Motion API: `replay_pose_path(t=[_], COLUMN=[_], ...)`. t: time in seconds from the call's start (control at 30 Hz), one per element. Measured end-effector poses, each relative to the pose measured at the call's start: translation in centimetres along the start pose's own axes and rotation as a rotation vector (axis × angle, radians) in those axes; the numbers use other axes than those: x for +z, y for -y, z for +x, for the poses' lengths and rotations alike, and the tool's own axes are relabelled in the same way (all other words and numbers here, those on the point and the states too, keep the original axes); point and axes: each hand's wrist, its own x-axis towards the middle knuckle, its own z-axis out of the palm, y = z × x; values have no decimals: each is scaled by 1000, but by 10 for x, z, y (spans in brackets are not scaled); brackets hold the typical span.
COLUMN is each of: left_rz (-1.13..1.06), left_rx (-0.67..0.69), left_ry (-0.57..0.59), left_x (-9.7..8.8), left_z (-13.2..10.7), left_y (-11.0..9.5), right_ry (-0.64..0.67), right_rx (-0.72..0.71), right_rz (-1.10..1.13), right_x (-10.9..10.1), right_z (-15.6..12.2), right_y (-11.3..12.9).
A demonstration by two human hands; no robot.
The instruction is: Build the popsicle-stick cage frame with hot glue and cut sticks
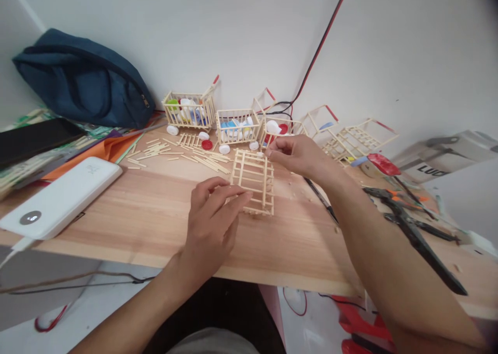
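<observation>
A small frame of thin wooden sticks, built like a lattice, lies on the wooden table in front of me. My left hand is at its near left side, fingers bent and closed on its edge; the thumb is partly hidden. At the frame's far right corner is my right hand, thumb and fingertips pinched together. Whatever sits between those fingertips is too small to make out. Loose cut sticks are scattered just left of the frame, beside a small stick panel.
Behind stand a stick cart and another cart, both filled with bottle caps. Pliers and a red-tipped tool lie right. A white power bank and blue bag are left. The table's front edge is near me.
</observation>
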Motion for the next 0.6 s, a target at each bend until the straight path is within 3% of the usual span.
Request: replay_pose_path(t=[0.3,0.6], left_rz=[48,116], left_rx=[66,214], left_ry=[63,219], left_x=[-4,1], left_z=[5,7], left_y=[1,-4], right_ry=[-41,-108], right_rx=[0,-90], right_rz=[-79,-133], right_x=[2,6], right_z=[-7,-8], right_y=[9,4])
